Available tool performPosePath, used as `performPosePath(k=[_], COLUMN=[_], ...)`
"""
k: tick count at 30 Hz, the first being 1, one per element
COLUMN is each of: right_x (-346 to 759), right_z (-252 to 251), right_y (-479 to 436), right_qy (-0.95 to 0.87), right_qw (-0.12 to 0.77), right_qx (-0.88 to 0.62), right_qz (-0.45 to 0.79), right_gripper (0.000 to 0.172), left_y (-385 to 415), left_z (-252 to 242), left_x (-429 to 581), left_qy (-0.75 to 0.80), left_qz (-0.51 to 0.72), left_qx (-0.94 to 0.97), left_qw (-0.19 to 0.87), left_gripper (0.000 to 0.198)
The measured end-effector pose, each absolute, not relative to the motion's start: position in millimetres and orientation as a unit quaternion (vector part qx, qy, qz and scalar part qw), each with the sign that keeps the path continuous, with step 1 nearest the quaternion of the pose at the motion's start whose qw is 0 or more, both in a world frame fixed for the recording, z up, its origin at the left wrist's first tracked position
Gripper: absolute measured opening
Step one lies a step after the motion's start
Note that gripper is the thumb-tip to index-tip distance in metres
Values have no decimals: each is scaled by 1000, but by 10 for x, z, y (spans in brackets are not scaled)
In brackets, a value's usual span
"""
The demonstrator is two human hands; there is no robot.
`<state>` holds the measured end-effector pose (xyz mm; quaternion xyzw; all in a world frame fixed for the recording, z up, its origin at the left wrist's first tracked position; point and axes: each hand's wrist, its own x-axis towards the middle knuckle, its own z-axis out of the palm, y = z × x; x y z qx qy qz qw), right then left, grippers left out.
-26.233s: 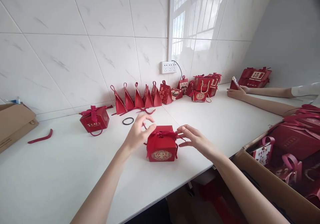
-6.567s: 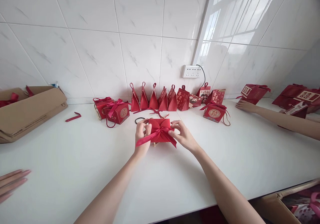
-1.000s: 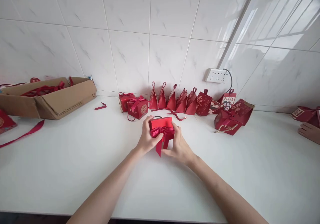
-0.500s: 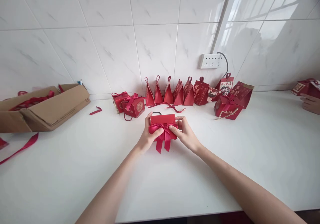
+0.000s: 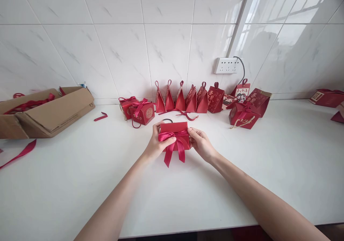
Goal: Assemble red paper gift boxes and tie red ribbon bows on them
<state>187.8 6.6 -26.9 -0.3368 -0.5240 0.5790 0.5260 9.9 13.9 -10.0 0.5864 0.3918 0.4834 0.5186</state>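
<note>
A small red gift box (image 5: pixel 174 127) is held between my two hands above the white table. Across its front runs a pink-red ribbon (image 5: pixel 175 154) tied in a bow, its two tails hanging down. My left hand (image 5: pixel 158 140) grips the left side, thumb pressed on the bow's knot and fingers behind the box. At the right edge, my right hand (image 5: pixel 200 142) is closed on the box's side with thumb and fingers; what its lower fingers touch is partly hidden. A dark cord loop (image 5: pixel 168 120) shows behind the box.
Red gift boxes with bows (image 5: pixel 142 112) stand behind on the left. Several open triangular boxes (image 5: pixel 180 101) line the wall, with more red boxes (image 5: pixel 244 114) right. A cardboard carton (image 5: pixel 53 117) holding ribbons sits left, near a loose ribbon (image 5: pixel 21 153). A power socket (image 5: pixel 226 66) is on the tiles.
My right thumb has left the bow and moved to the box's right edge. The bow's right side now hangs lower. At far right, another person's hand has gone from view.
</note>
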Motion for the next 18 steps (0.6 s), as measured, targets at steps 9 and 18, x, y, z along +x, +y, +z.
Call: performPosePath(k=[9,18], right_x=[1859,1855], right_z=[-293,-305], right_y=[79,51], right_qy=[-553,-568], right_qw=[541,551], right_qx=[-348,-360], right_qz=[529,494], right_gripper=[45,45], left_y=[112,68], left_z=[-225,-225], left_x=[95,147], left_qy=[449,471], left_qz=[603,592], left_qx=[612,622], left_qw=[244,201], left_gripper=[33,29])
